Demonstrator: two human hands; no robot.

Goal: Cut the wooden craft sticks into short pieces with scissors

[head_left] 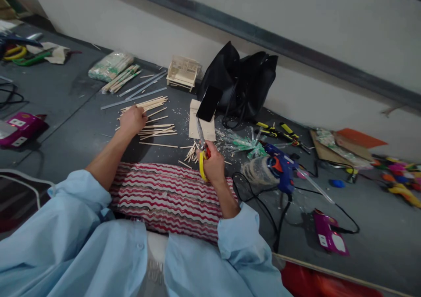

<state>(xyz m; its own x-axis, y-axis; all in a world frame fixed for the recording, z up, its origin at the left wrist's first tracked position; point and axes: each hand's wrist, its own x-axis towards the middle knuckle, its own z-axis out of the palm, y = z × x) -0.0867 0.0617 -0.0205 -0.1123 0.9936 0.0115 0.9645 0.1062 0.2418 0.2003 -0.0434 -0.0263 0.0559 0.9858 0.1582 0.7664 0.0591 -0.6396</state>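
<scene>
Thin wooden sticks [158, 126] lie in a loose spread on the dark table. My left hand [133, 121] is over the left part of the spread, its fingers closed on a stick among the others; how many it pinches is hidden. In my right hand [214, 164] is a pair of scissors [201, 132] with yellow and red handles, blades pointing away from me. Beside that hand is a heap of short cut stick pieces [191, 152]. Past the blade tips, a black phone [209, 103] rests on a beige paper piece [200, 129].
A striped cushion [171, 196] lies across my lap. Behind are a small stick-built model [183, 72], a black bag [240, 82] and packed sticks [112, 65]. On the right, a blue glue gun [281, 167] leans on a plastic jar [259, 171], with trailing cables near a purple box [330, 231].
</scene>
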